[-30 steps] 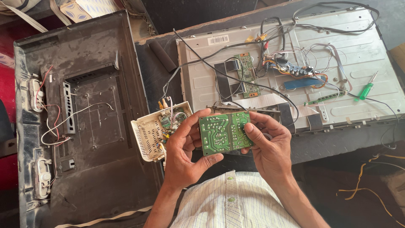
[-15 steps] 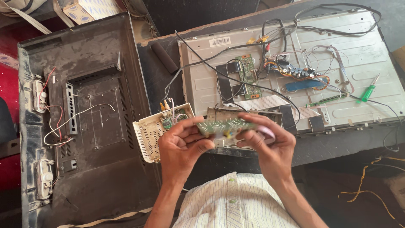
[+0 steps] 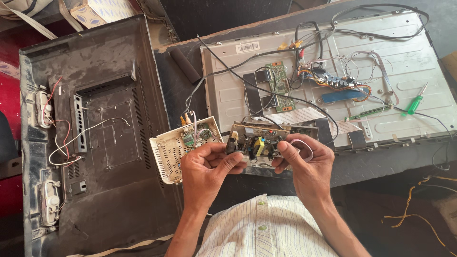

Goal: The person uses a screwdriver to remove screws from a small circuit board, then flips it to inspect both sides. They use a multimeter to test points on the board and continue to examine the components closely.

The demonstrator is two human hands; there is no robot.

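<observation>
Circuit board (image 3: 259, 145) is up in both our hands, near the middle of the scene, component side facing us with a yellow transformer showing. Left hand (image 3: 207, 164) has its grip pinched on the board's left edge, right hand (image 3: 304, 159) clamps the right edge, with what looks like a pale wire loop by the fingers. Just left sits a white plastic case (image 3: 166, 150). Far right, a green screwdriver (image 3: 415, 102) lies on the metal TV panel (image 3: 419, 62); the black back cover (image 3: 114, 143) lies left.
</observation>
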